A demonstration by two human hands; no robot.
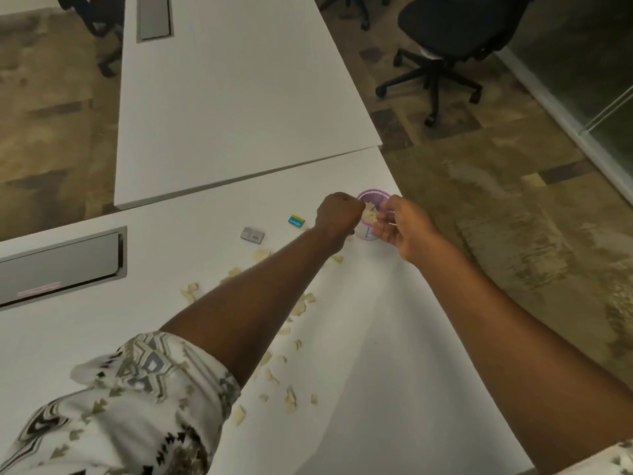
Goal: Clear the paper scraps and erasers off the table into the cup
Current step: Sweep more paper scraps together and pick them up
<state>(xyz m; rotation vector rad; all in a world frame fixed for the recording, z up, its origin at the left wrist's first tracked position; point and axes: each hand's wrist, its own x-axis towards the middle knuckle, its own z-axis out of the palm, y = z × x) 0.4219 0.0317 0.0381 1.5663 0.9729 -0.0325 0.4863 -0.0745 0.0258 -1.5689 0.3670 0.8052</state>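
White table, teal-labelled eraser

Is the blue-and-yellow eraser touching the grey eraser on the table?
Apart. The head view shows bare white table between the blue-and-yellow eraser and the grey eraser, which lies to its left and nearer the person.

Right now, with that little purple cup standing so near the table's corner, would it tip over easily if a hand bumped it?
Probably, yes. The cup looks small, like thin paper, holding only scraps, so it is likely light. The right hand grips its side, which should steady it. It stands near the table edge, so a knock could send it off.
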